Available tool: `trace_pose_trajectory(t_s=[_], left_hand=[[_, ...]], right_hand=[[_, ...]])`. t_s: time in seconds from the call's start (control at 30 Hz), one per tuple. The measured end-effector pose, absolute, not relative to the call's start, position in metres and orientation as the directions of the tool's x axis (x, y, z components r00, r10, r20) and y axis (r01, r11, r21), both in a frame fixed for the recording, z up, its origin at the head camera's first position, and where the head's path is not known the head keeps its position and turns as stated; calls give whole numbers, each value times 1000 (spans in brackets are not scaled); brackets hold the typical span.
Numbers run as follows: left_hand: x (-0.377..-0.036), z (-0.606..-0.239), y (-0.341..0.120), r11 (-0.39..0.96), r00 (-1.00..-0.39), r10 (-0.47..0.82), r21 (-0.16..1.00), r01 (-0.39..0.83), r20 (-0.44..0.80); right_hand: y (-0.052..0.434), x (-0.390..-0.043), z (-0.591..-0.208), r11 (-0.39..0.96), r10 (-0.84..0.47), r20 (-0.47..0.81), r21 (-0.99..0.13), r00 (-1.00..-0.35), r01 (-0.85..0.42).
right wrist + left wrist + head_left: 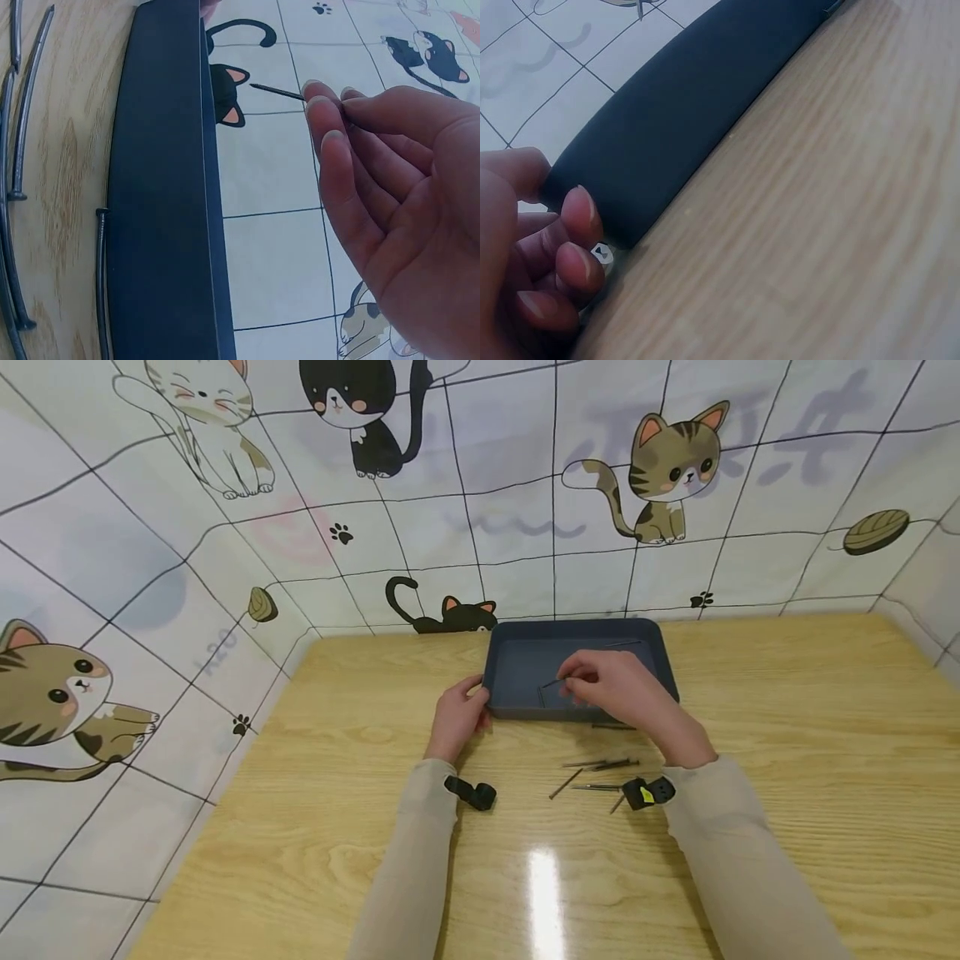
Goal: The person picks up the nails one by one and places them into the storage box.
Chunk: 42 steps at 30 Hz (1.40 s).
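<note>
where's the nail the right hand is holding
In the head view, the nail is pinched in the right hand just over the dark tray, with the left hand at the tray's left corner.

A tray (pixel 517 710) sits at the table's (pixel 787 760) far edge, at twelve o'clock from the person, against the wall (pixel 525 527). The left hand (pixel 459 717) grips the tray's corner at nine o'clock; the right hand (pixel 615 689) hovers over the tray's near half, pinching a nail (pixel 551 684) whose point aims toward nine o'clock. More nails (pixel 596 775) lie on the table at six o'clock from the tray, between the two sleeves, one (pixel 611 726) touching the tray's near wall.
</note>
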<state>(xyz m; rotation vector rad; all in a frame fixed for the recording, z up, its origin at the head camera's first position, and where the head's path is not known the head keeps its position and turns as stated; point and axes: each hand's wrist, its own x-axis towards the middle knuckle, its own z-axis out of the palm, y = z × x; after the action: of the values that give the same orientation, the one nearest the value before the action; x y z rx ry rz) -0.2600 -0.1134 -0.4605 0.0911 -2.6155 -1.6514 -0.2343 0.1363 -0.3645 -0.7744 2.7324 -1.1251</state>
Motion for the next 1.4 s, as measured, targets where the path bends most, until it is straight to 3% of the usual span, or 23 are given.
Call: trace_pose_trajectory(t_s=[0.87, 1.4], left_hand=[[-257, -460, -115, 412, -998, -62, 911, -9, 18], [-258, -463, -116, 419, -998, -56, 908, -21, 3]], right_hand=[[126, -262, -372, 646, -386, 179, -648, -905, -404], [127, -273, -397, 650, -401, 112, -665, -909, -368]])
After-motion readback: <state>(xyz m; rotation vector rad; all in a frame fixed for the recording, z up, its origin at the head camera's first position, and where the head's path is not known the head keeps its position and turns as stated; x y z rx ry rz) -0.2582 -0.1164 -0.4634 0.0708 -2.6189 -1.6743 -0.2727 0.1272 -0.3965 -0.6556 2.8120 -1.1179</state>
